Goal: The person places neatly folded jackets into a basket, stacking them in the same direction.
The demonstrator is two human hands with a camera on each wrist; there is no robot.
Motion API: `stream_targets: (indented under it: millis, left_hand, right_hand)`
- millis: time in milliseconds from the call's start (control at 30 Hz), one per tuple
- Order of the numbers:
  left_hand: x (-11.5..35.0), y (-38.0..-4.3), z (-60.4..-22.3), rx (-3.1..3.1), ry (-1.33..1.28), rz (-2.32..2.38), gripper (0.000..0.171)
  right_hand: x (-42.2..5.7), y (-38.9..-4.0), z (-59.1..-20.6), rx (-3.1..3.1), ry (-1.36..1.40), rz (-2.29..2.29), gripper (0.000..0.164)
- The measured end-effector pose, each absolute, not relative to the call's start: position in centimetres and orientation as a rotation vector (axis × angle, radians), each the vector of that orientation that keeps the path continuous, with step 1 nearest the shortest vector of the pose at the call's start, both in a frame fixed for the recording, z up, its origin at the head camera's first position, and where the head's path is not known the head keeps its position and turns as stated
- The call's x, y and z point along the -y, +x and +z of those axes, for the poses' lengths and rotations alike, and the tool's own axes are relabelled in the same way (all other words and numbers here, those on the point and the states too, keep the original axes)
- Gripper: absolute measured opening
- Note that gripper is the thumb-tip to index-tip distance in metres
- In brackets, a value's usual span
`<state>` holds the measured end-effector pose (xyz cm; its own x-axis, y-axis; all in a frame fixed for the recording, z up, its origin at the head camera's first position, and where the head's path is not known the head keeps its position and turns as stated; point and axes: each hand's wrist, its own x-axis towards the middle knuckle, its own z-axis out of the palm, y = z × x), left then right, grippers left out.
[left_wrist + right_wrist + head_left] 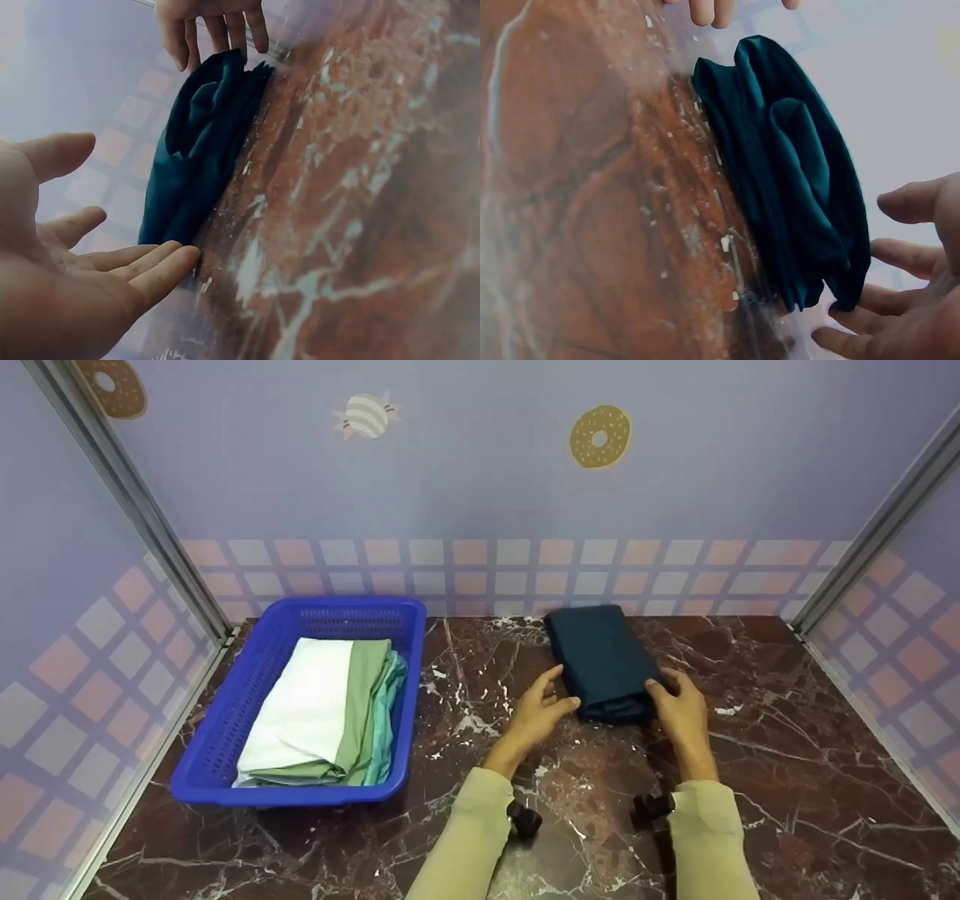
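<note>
A dark teal-blue cloth (pixel 604 660), folded into a thick rectangle, lies on the marbled table. Its near end shows layered folds in both wrist views. My left hand (pixel 538 709) is at the cloth's near left side, thumb and fingers spread. In the left wrist view the left fingertips (pixel 184 259) come right up to the cloth's lower edge. On the opposite side, my right hand (pixel 681 711) has its fingers at the near right corner, thumb apart from them. The right wrist view shows the right fingers (pixel 885 300) against the cloth's end.
A blue plastic basket (pixel 405 697) stands to the left, holding a stack of folded cloths, with a white and green one (pixel 307 705) on top. Patterned panels (pixel 480 495) enclose the brown marbled table (pixel 465 810) at the back and both sides.
</note>
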<state>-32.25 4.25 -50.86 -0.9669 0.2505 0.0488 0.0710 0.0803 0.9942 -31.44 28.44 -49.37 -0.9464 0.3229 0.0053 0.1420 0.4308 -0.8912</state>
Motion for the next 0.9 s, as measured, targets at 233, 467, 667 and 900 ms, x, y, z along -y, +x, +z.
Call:
stream_targets:
  millis: [233, 467, 667, 900]
  left_hand:
    - [-4.2, -32.6, -51.3, -2.038, 0.349, 2.011, 0.075]
    - [-4.0, -32.8, -51.2, -1.947, 0.294, 2.047, 0.069]
    - [-3.5, -32.7, -51.2, -1.968, 0.242, 2.018, 0.057]
    - [-2.1, -32.8, -51.3, -1.966, 0.198, 2.062, 0.036]
  right_hand:
    - [-27.7, -31.6, -50.1, 2.525, -0.396, 1.57, 0.054]
    - [-27.3, -31.5, -50.1, 2.496, -0.406, 1.679, 0.057]
    - [-27.3, -31.7, -50.3, 2.539, -0.392, 1.679, 0.06]
    - [-27.9, -31.8, -50.2, 2.579, -0.466, 1.582, 0.061]
